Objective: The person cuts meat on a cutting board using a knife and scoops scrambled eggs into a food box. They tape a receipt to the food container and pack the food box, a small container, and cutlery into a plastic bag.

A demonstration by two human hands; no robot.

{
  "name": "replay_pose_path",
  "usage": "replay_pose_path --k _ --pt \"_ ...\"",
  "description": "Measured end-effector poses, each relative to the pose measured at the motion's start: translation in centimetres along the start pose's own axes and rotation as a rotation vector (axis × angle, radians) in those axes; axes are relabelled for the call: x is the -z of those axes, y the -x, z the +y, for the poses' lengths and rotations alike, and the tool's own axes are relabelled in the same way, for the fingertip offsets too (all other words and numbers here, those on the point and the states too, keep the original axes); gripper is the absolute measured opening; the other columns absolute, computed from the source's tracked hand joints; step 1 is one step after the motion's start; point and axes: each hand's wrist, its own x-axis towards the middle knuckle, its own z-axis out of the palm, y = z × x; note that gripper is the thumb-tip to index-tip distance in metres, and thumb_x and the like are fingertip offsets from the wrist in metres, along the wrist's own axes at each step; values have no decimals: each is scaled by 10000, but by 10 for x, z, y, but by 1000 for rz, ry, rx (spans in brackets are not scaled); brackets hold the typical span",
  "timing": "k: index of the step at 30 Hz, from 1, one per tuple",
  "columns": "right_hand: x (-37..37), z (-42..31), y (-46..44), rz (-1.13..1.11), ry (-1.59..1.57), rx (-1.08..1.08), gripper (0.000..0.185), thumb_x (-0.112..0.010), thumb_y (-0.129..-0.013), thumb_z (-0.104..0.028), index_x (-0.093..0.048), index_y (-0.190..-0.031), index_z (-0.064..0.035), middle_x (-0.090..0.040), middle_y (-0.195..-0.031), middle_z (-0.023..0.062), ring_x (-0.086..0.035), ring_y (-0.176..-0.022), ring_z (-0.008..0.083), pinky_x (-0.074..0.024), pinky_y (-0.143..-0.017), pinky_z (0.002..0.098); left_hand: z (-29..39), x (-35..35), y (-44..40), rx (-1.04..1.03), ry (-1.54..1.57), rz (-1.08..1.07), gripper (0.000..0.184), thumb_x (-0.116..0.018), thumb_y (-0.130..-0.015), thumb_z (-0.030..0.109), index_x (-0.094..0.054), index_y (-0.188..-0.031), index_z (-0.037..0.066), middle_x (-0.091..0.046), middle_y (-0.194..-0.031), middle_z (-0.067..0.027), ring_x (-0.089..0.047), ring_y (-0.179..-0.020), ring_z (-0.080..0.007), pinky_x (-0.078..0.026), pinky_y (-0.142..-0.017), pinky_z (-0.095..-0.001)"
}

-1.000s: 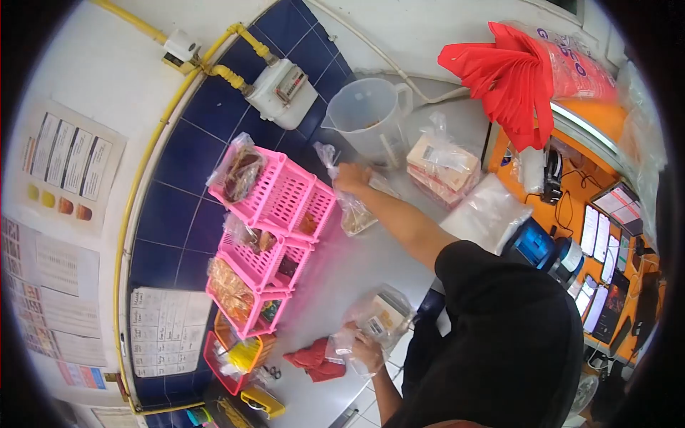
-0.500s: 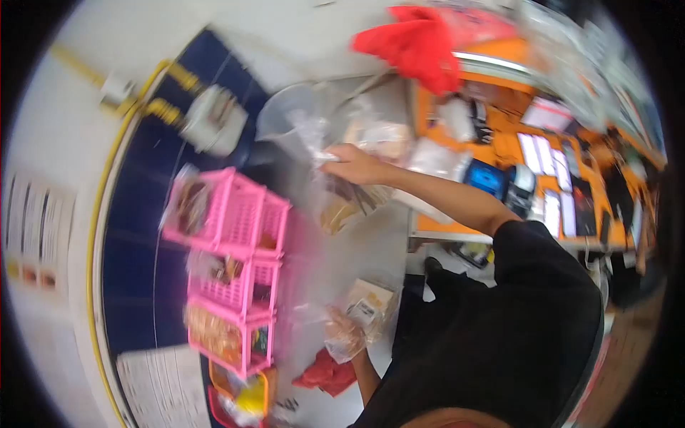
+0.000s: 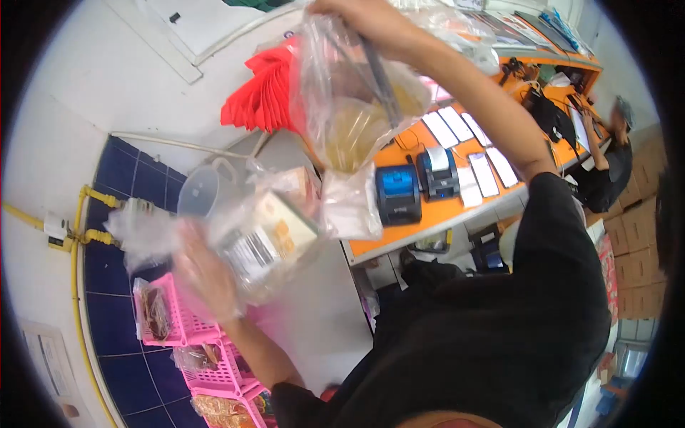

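Note:
High at the top of the view, my right hand point(image 3: 367, 25) grips the gathered top of a clear plastic bag point(image 3: 321, 93). Inside it are yellowish round-looking contents and long dark strips whose kind I cannot make out. My left hand point(image 3: 207, 274), in a thin clear glove and blurred, is closed on a second clear plastic bag point(image 3: 143, 232). A cream box point(image 3: 275, 232) with a printed white label shows in this bag, to the right of the fingers. Behind the box, a clear jug point(image 3: 202, 191) and another wrapped package point(image 3: 296, 187) stand on the counter point(image 3: 314, 303).
Pink baskets point(image 3: 189, 314) with packaged goods line the left wall. On the orange desk point(image 3: 364, 247) are two small printers point(image 3: 397, 203) and several phones point(image 3: 482, 173). A pleated red item point(image 3: 264, 93) hangs behind the raised bag. Another person point(image 3: 606, 167) is at the desk's far right.
My right hand has lifted its bag up and away from the counter. My left hand has risen from low by the counter, bringing the bagged box up. The view has shifted right.

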Motion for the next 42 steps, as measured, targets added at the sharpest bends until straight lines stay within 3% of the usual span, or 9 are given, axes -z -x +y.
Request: replay_pose_path --k 4,12,14,16,18,28,35,40,42 --pt "53 -10 -67 -61 -221 63 214 -608 -923 -253 -676 -817 -79 -537 -624 -12 -454 -505 79 -326 -466 274 86 -37 -116 -547 55 151 588 -405 -1083 440 -572 -1415 -15 -618 -1397 -201 -576 -1312 -304 -402 -1114 -383" --pt "108 45 -200 -66 -70 377 238 -602 -892 -249 -684 -814 -40 -568 -709 0 -463 -652 104 -369 -570 299 295 -116 -252 -884 335 -138 681 -544 -995 579 -671 -1277 -28 -695 -1159 -169 -607 -1088 -294 -460 -989 -418" --pt "110 53 -223 -148 2 400 270 -584 -910 -260 -686 -816 -29 -590 -731 3 -483 -681 114 -394 -599 308 335 -137 -261 -609 352 -360 731 -609 -915 680 -720 -1103 -17 -679 -1047 -100 -566 -879 -195 -478 -860 -395" --pt "109 78 -259 -114 86 568 310 -561 -925 -269 -678 -804 -8 -585 -726 14 -520 -725 123 -434 -668 308 361 -171 -280 -933 383 -298 436 -637 -985 432 -630 -1301 132 -702 -1098 -128 -684 -1015 -301 -569 -940 -434" --pt "117 101 -279 -114 190 525 313 -560 -967 -321 -655 -793 -80 -519 -681 -43 -440 -631 61 -347 -569 253 360 -211 -331 -818 233 -253 782 -733 -801 707 -756 -1084 -21 -731 -943 -121 -663 -918 -225 -530 -847 -403" --pt "87 160 -310 -75 -198 349 278 -567 -918 -237 -608 -738 -29 -572 -754 1 -491 -760 100 -406 -735 276 379 -284 -364 -667 580 -561 599 -718 -886 558 -728 -1176 34 -700 -1123 -82 -625 -1003 -164 -490 -911 -341" --pt "70 216 -348 -214 392 417 451 -528 -971 -431 -712 -1088 -37 -694 -1077 185 -649 -1046 341 -491 -952 442 344 -356 -418 -724 87 -140 719 -511 -941 649 -712 -1175 0 -689 -1156 -307 -668 -1103 -434 -503 -943 -516" --pt "130 128 -192 291 669 801 408 -650 -917 -300 -642 -1215 -21 -730 -1124 187 -679 -974 306 -509 -877 464 328 -387 -466 -540 44 -126 900 -589 -866 725 -662 -1243 -89 -666 -1256 -293 -632 -1197 -392 -471 -1005 -463" --pt "137 135 -62 375 194 363 418 -587 -976 -344 -620 -1218 -5 -707 -1099 175 -688 -1005 275 -540 -882 420 326 -378 -448 -513 303 -252 846 -658 -863 641 -643 -1278 -96 -657 -1305 -260 -624 -1215 -346 -461 -1028 -427"
